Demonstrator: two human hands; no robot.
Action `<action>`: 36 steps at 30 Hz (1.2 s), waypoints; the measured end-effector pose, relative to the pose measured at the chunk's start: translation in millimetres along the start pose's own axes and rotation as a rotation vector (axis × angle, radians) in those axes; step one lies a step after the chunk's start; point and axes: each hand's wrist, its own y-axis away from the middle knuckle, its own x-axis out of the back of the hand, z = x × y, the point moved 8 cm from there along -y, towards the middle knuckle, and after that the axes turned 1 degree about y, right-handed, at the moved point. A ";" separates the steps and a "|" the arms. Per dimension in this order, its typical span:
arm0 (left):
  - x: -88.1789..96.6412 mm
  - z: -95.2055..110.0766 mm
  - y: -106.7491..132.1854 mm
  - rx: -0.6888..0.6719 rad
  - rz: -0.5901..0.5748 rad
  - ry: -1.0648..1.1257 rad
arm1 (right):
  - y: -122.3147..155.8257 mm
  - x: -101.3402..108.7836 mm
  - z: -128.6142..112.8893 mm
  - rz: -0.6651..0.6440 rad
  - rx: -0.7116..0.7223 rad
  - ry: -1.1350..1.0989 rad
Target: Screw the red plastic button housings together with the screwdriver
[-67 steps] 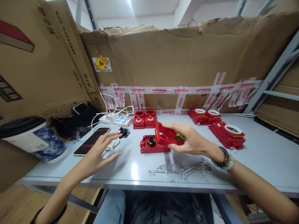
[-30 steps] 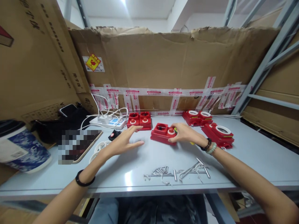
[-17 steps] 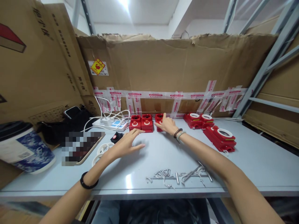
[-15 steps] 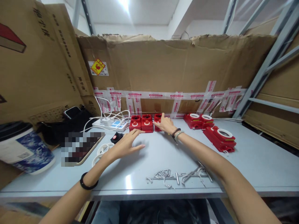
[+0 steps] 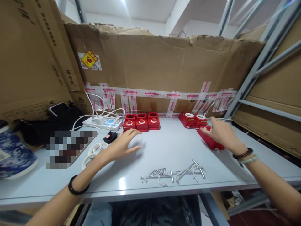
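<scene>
Loose metal pins [image 5: 172, 173] scattered near front edge of grey table [image 5: 258, 157], bare surface open either side. Left hand [image 5: 119, 147] hovers flat left of centre, fingers spread wide, holding nothing; white rings [image 5: 92, 152] and black button [image 5: 110, 137] just beside it. Right hand [image 5: 222, 134] rests on red housing [image 5: 211, 142] toward right edge, fingers loosely open over it. Clear stretch mid-table between hands. Along back edge: row of three red switch boxes [image 5: 141, 121], pair of red ringed housings [image 5: 193, 119], power strip [image 5: 103, 123], cardboard wall [image 5: 164, 72] behind.
</scene>
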 end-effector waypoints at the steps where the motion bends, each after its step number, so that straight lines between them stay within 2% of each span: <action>1: -1.5 0.9 -0.1 0.002 -0.011 0.000 | 5.7 -6.8 11.7 -0.023 0.004 0.014; 3: -3.4 1.4 0.1 0.004 -0.022 -0.005 | 14.3 -21.6 28.3 -0.077 0.000 0.019; 6: -4.3 -0.2 1.0 0.000 -0.020 -0.015 | 21.0 -34.3 39.5 -0.100 -0.032 -0.025; 9: -4.6 -1.2 1.8 -0.010 -0.027 -0.009 | 24.2 -35.2 39.5 -0.089 -0.022 -0.086; 15: -2.5 5.3 1.1 -0.047 -0.022 0.011 | 29.7 -25.7 21.1 -0.080 0.116 -0.277; 18: -1.8 8.4 0.6 -0.062 -0.011 0.021 | 31.2 -21.4 -4.6 -0.094 0.212 -0.373; 26: -1.6 16.0 -1.5 -0.056 -0.023 0.050 | 28.5 0.3 -104.5 -0.172 0.511 -0.591; 32: 1.1 36.4 -21.0 -0.107 -0.005 0.057 | 39.1 21.5 -184.7 -0.233 0.797 -0.771; 34: -2.8 38.5 -30.2 -0.106 -0.030 0.067 | 43.2 29.4 -202.2 -0.234 0.866 -0.854; 36: -9.2 37.4 -37.0 -0.097 -0.075 0.097 | 41.4 38.8 -207.0 -0.176 0.873 -0.955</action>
